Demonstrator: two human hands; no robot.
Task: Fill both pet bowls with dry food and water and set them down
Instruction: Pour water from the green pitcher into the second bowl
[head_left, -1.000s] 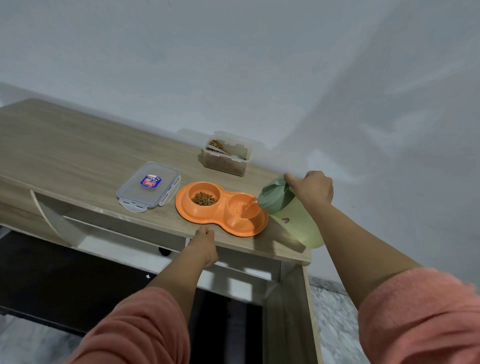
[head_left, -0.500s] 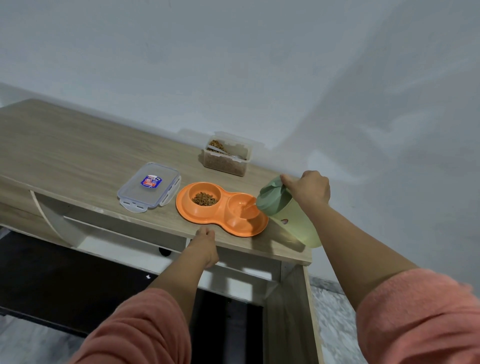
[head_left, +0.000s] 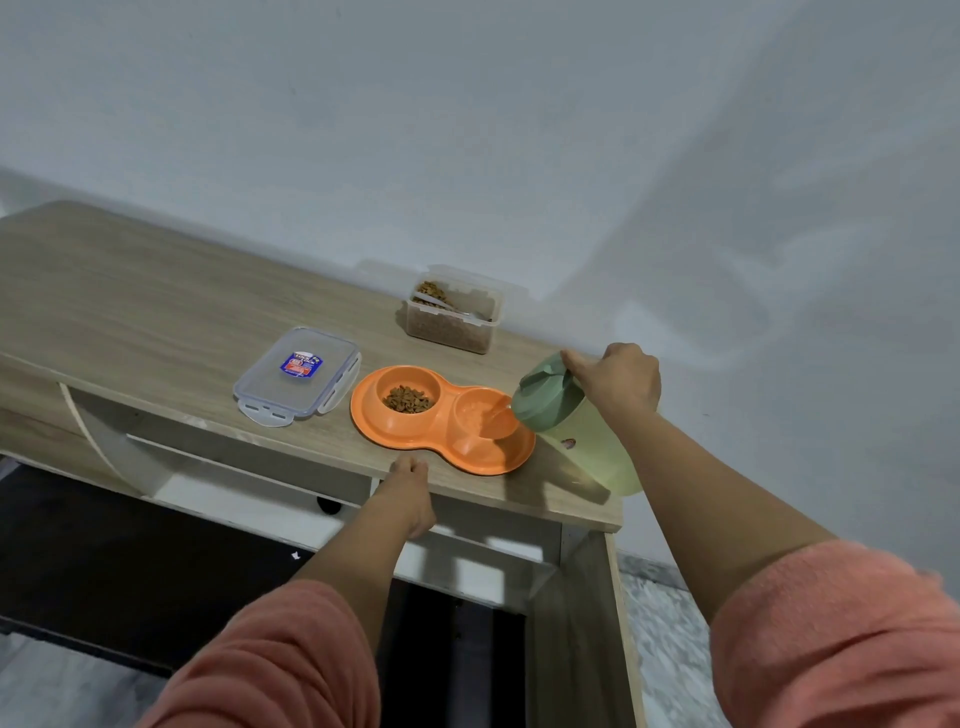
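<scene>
An orange double pet bowl (head_left: 374, 432) lies near the front edge of the wooden table (head_left: 130, 317). Its left cup holds brown dry food (head_left: 409, 400). My right hand (head_left: 618, 382) grips a green jug (head_left: 587, 447) by its handle and tips it left, and a stream of water (head_left: 496, 413) runs from its spout into the right cup (head_left: 480, 415). My left hand (head_left: 413, 493) rests on the table's front edge just below the bowl, fingers curled, holding nothing.
A clear box of dry food (head_left: 451, 310) with a scoop inside stands open at the back by the wall. Its clear lid (head_left: 297, 376) with a blue label lies left of the bowl. Below the tabletop is a shelf and a dark floor.
The jug has tipped further and water now flows into the right cup, which holds more water. My left hand has stayed on the table edge.
</scene>
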